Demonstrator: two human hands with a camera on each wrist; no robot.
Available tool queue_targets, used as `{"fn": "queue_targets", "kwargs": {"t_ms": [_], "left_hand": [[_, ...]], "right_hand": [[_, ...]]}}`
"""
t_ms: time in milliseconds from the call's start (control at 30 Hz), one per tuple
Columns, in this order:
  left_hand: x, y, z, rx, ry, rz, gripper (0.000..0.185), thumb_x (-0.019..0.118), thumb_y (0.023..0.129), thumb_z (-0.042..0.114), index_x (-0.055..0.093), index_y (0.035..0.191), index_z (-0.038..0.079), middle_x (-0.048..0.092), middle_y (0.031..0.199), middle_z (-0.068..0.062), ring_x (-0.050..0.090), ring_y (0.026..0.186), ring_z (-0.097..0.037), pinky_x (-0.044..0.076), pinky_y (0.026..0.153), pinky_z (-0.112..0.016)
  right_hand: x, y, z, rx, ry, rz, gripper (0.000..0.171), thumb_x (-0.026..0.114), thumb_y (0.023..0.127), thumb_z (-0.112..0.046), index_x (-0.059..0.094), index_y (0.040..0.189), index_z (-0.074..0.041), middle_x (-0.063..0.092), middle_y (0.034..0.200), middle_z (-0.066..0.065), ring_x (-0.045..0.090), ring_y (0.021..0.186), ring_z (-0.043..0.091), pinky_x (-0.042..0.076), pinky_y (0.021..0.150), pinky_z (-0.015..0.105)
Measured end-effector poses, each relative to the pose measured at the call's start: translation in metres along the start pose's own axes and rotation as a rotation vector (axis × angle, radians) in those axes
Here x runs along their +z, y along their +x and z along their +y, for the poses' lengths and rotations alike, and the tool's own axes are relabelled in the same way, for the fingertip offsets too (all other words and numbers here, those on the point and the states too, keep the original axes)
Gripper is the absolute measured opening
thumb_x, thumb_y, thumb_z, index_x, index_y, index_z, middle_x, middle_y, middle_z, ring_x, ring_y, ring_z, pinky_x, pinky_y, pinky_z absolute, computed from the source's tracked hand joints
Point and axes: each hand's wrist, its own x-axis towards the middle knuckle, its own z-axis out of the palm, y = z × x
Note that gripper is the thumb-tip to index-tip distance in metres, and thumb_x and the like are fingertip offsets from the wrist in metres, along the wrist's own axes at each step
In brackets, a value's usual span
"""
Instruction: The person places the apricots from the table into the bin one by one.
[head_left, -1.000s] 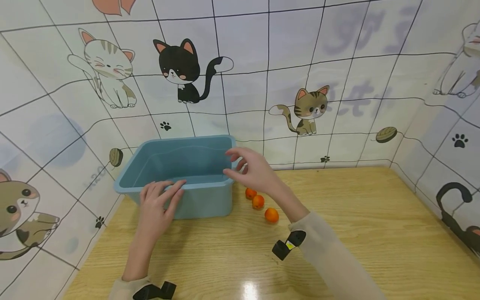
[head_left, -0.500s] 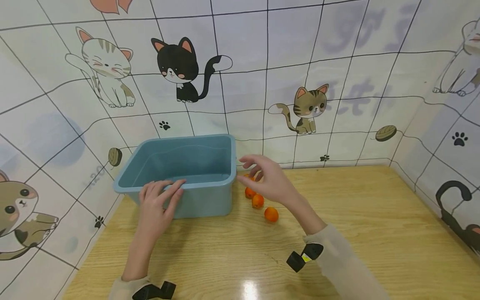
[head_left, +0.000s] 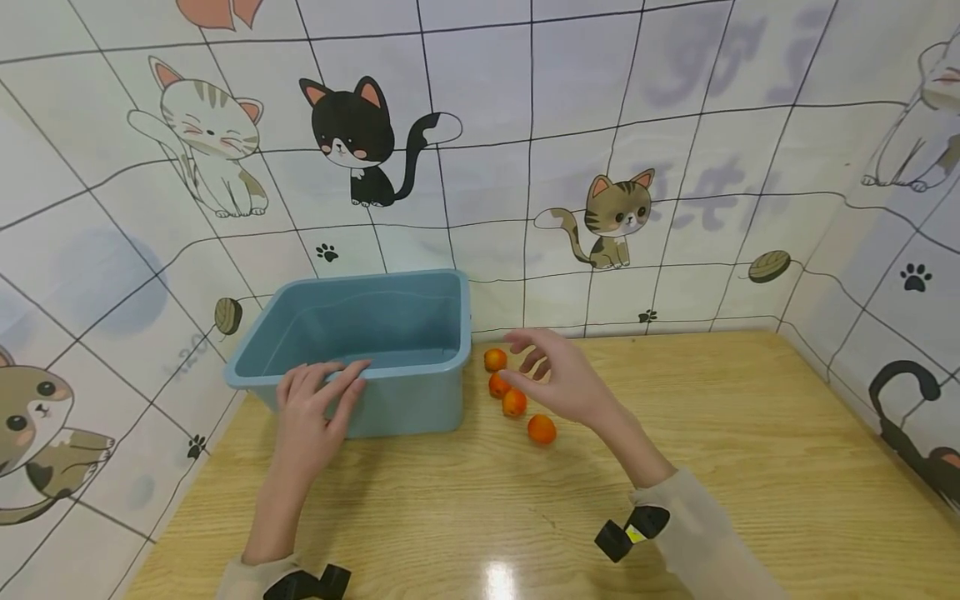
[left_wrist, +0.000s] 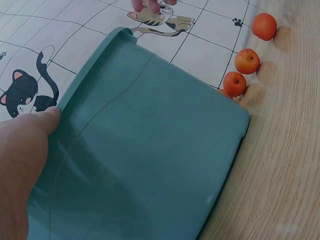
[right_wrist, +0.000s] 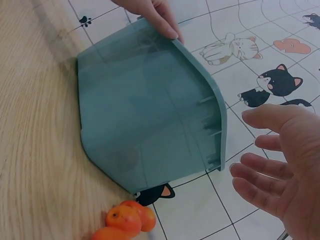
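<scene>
Our left hand [head_left: 309, 408] pinches the blue tub [head_left: 412, 407] by its near rim [head_left: 420, 370]; our right hand [head_left: 564, 377] hovers empty, thumb and fingers parted, near four small orange fruits [head_left: 514, 402] beside the tub. We're likely lining up a pick, which calls for lowering and curling fingers.

Showing two rows of faint purple lettering [head_left: 738, 42] on the right half of the cat-printed wall covering [head_left: 487, 192], too blurred for reading; also showing, on the left part, a small grey marking [head_left: 189, 354], seemingly including "20", otherwise illegible.
</scene>
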Motion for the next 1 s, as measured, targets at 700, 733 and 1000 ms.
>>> {"fn": "queue_targets", "kwargs": {"t_ms": [700, 733, 1000], "left_hand": [[-0.001, -0.001, 0.002, -0.009, -0.01, -0.002, 0.029, 0.061, 0.102, 0.027, 0.074, 0.123, 0.012, 0.065, 0.11, -0.015, 0.051, 0.107, -0.038, 0.026, 0.105, -0.056], [-0.001, -0.001, 0.002, -0.009, -0.007, -0.006, 0.029, 0.06, 0.103, 0.028, 0.074, 0.123, 0.012, 0.065, 0.11, -0.015, 0.051, 0.107, -0.038, 0.026, 0.105, -0.056], [-0.001, -0.001, 0.001, -0.015, -0.007, -0.015, 0.033, 0.057, 0.104, 0.033, 0.074, 0.124, 0.013, 0.064, 0.111, -0.014, 0.051, 0.108, -0.038, 0.025, 0.106, -0.056]], "right_hand": [[0.005, -0.042, 0.047, 0.132, -0.047, -0.044, 0.043, 0.078, 0.09, -0.016, 0.064, 0.128, -0.001, 0.066, 0.112, 0.01, 0.065, 0.08, 0.016, 0.056, 0.067, 0.029], [0.006, -0.044, 0.049, 0.141, -0.044, -0.051, 0.042, 0.078, 0.091, -0.017, 0.064, 0.128, -0.001, 0.066, 0.111, 0.01, 0.065, 0.08, 0.016, 0.056, 0.067, 0.029], [0.01, -0.057, 0.067, 0.191, -0.044, -0.086, 0.043, 0.077, 0.09, -0.017, 0.063, 0.128, -0.001, 0.064, 0.112, 0.019, 0.064, 0.079, 0.017, 0.055, 0.067, 0.029]]}}
